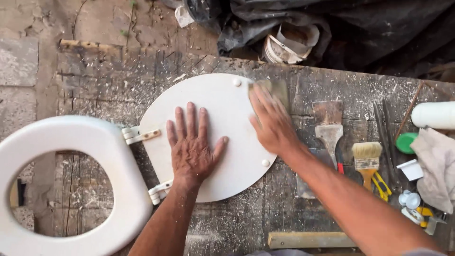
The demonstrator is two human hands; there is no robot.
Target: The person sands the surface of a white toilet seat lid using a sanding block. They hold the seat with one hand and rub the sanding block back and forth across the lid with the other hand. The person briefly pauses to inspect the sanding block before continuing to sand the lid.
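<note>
A white toilet lid (222, 102) lies underside up on a scarred wooden workbench (109, 80), hinged to the white seat ring (76, 137) that hangs off the bench's left edge. My left hand (192, 144) rests flat on the middle of the lid, fingers spread. My right hand (270, 121) presses a piece of sandpaper (279, 87) against the lid's upper right rim. The hand and paper are motion-blurred.
To the right lie a wide putty knife (328, 125), a paintbrush (367, 161), a green cap (406, 142), a white tube (433, 115), a crumpled rag (438, 166) and small white fittings (410, 199). A wood strip (310, 239) lies near the front edge. Black plastic sheeting (341, 28) sits behind.
</note>
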